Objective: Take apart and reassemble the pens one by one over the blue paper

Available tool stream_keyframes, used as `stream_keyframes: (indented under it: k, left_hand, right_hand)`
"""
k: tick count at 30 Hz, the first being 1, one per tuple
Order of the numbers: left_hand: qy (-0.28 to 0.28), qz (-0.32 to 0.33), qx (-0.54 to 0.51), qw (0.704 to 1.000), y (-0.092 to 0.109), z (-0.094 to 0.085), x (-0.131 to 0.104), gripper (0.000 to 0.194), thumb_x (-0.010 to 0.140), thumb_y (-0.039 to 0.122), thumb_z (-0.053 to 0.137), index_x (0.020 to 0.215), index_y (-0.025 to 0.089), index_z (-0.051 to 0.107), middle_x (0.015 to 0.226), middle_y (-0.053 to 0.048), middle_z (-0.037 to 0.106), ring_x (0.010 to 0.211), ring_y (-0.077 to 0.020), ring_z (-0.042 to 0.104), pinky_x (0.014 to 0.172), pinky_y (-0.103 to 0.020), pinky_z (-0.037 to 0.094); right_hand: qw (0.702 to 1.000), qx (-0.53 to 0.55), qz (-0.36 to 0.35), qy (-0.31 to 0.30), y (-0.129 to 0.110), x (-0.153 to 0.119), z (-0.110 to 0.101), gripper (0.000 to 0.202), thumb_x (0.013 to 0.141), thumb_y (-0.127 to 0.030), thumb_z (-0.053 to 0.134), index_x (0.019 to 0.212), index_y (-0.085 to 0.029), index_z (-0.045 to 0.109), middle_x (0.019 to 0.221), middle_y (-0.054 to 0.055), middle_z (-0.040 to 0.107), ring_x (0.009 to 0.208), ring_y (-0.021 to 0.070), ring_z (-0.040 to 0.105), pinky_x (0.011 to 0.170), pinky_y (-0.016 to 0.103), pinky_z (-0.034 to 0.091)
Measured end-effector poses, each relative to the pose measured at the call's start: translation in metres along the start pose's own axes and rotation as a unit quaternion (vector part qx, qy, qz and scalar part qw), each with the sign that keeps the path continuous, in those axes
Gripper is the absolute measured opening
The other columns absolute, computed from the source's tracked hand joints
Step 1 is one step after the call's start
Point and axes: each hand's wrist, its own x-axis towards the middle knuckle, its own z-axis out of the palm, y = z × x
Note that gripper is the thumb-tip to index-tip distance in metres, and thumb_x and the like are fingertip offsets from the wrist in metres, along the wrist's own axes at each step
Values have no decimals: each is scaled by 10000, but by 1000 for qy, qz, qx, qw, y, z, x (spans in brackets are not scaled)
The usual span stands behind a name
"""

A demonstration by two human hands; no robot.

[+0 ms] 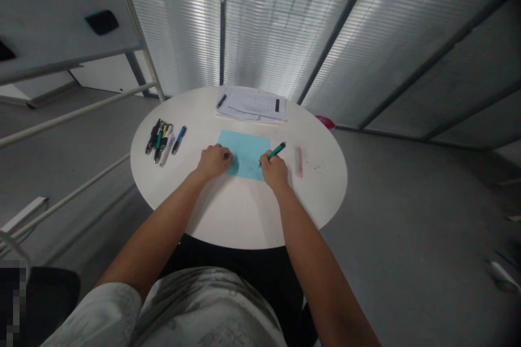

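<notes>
A light-blue sheet of paper (247, 146) lies on the round white table in front of me. My right hand (275, 172) is closed around a green pen (277, 150) over the sheet's right edge, the pen slanting up to the right. On the sheet's left edge rests my left hand (214, 161), its fingers curled together. A small dark spot shows at those fingertips, too small to name. Left of that hand are a blue pen (179, 140) and a pile of several pens (159, 140) in black, green, yellow and white.
At the far side of the round white table (240, 217) lies a stack of printed papers (254, 104) with a black pen (221, 101) on it. A pinkish strip (299, 161) lies to the right, near small dark crumbs. A white-framed board (69, 11) stands at the left.
</notes>
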Motion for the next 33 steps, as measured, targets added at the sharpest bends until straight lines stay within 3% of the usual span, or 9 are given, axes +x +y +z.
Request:
stream_keyframes:
  k: [4, 7, 11, 14, 18, 20, 24, 27, 33]
  left_hand:
    - [4, -1, -5, 1000, 0, 0, 0, 312, 853, 362, 452, 929, 220, 719, 1009, -112, 656, 929, -249, 580, 829, -393, 435]
    - [-2, -5, -6, 1000, 1, -1, 0, 311, 849, 358, 452, 933, 220, 718, 1014, -109, 656, 924, -245, 580, 830, -391, 438]
    - [-11, -8, -4, 1000, 2, -2, 0, 322, 853, 359, 444, 955, 220, 716, 1028, -102, 656, 942, -240, 579, 852, -390, 440]
    - [-7, -9, -3, 1000, 1, -1, -1, 327, 858, 367, 439, 953, 222, 716, 1029, -102, 654, 947, -244, 580, 857, -398, 443]
    - [-2, -8, -3, 1000, 1, 0, -1, 329, 861, 371, 435, 938, 220, 716, 1021, -114, 651, 937, -254, 581, 844, -408, 445]
    - [0, -7, -5, 1000, 1, 0, -1, 327, 861, 372, 436, 934, 220, 716, 1024, -122, 650, 938, -264, 581, 840, -417, 443]
    - [5, -2, -4, 1000, 1, 0, -1, 319, 856, 368, 443, 943, 230, 717, 1020, -119, 652, 938, -273, 583, 836, -432, 445]
    - [4, -4, -4, 1000, 1, 0, -1, 316, 855, 362, 446, 948, 233, 719, 1022, -110, 655, 940, -266, 583, 839, -427, 446]
    - [3, -3, 1, 1000, 0, 1, 0, 314, 856, 363, 451, 950, 230, 720, 1020, -104, 656, 940, -255, 589, 843, -410, 446]
  right_hand:
    - [999, 49, -6, 12, 3, 1, 4, 314, 888, -324, 380, 813, -191, 654, 719, 56, 675, 698, 182, 607, 626, 257, 372]
    - [984, 168, -7, 53, 8, 4, 6, 297, 846, -323, 391, 697, -203, 619, 630, 19, 618, 645, 160, 565, 595, 247, 364]
    - [920, 377, -2, 103, 14, 10, 7, 327, 790, -328, 386, 543, -192, 552, 557, 6, 546, 590, 127, 519, 552, 228, 363]
    - [860, 502, 74, 59, 14, 15, 7, 374, 782, -396, 372, 499, -191, 506, 444, -19, 442, 423, 97, 392, 428, 228, 286]
    - [797, 595, 107, 9, 9, 17, 9, 232, 735, -392, 470, 752, -187, 577, 404, -76, 416, 342, 89, 345, 355, 216, 230]
    - [801, 591, 95, 7, 7, 16, 9, 349, 698, -354, 551, 1008, -194, 559, 402, -112, 427, 328, 92, 355, 346, 201, 235]
    - [828, 553, 85, 23, 5, 12, 8, 740, 686, -330, 584, 1366, -216, 316, 426, -150, 455, 318, 90, 374, 344, 178, 236]
    - [837, 538, 88, 35, 4, 11, 5, 824, 692, -320, 568, 1433, -220, 221, 432, -154, 458, 324, 88, 380, 351, 172, 237]
    - [851, 518, 69, 53, 3, 11, 4, 724, 696, -265, 535, 1382, -205, 313, 422, -147, 430, 354, 86, 384, 393, 172, 286]
